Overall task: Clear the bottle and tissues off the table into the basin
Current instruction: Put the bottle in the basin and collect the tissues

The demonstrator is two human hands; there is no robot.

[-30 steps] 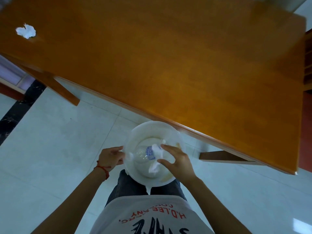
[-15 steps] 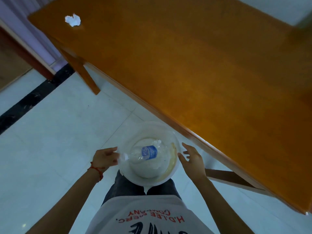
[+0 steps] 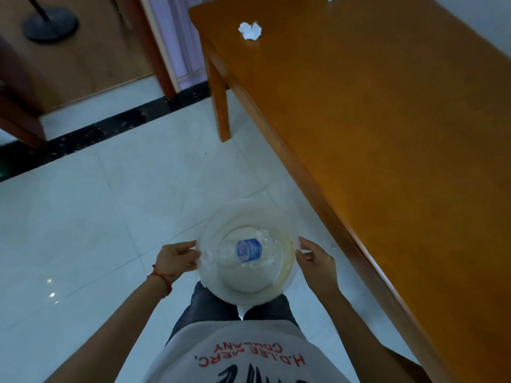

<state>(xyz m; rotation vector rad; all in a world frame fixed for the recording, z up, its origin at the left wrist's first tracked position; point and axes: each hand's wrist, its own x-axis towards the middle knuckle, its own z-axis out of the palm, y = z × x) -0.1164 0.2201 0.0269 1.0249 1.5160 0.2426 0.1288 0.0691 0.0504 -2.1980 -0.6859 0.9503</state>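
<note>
You hold the basin (image 3: 287, 225) with both hands — left hand (image 3: 177, 257) and right hand (image 3: 315, 259) pressed on its rim. The bottle (image 3: 243, 251) lies inside. One tissue (image 3: 249, 30) waits far off on the table (image 3: 387, 134) — walk over and grab it.

Bottle (image 3: 244, 251) in basin (image 3: 221, 222); tissue (image 3: 250, 30) on table (image 3: 387, 134)

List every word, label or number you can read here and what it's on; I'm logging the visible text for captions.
"H.D.LEE MERC. COMPANY" in red on the person's white shirt, upside down from this view.
Large black lettering below it on the shirt: cut off by the frame edge, unreadable.
Blue label on the bottle lying in the basin: print too small and blurred to read.
No other text is visible.
</note>
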